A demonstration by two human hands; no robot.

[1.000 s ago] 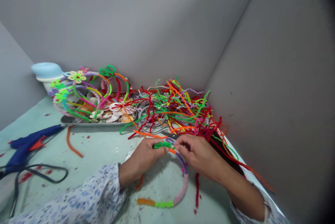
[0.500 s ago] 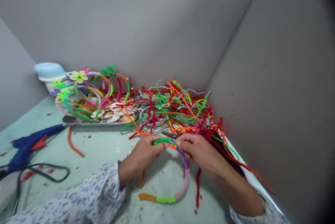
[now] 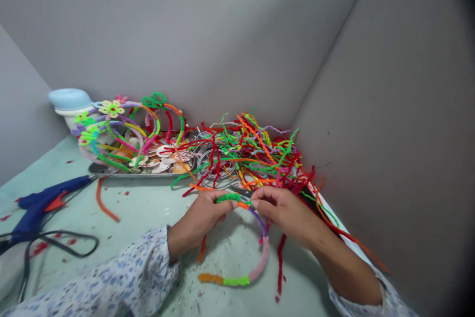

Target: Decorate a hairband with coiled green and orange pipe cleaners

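My left hand [image 3: 208, 212] is closed on a headband [image 3: 264, 252] wrapped in orange, purple, pink, lime and amber fuzzy pipe cleaner. Its curve hangs down over the table toward me, with one amber end near the bottom. Under my left thumb and fingers, a green pipe cleaner [image 3: 229, 198] lies bunched in small loops along the band's top. The fingertips of my right hand [image 3: 276, 208] pinch the green pipe cleaner's free end, just right of the loops. Behind my fingertips shows a dark blade-like tool [image 3: 242, 192], partly hidden.
A tray [image 3: 129, 174] of shells and round pieces holds several finished headbands [image 3: 143, 131]. Tangled pipe cleaners [image 3: 260, 144] and wire coils [image 3: 213, 166] lie beyond my hands. At left are a blue glue gun [image 3: 48, 203] with its cord and a blue-lidded container [image 3: 70, 102]. Grey walls enclose the back and right.
My right hand has shifted very slightly right, and the green end at its fingertips shows more clearly. The headband's lower curve has moved a touch right. My left hand keeps its hold.
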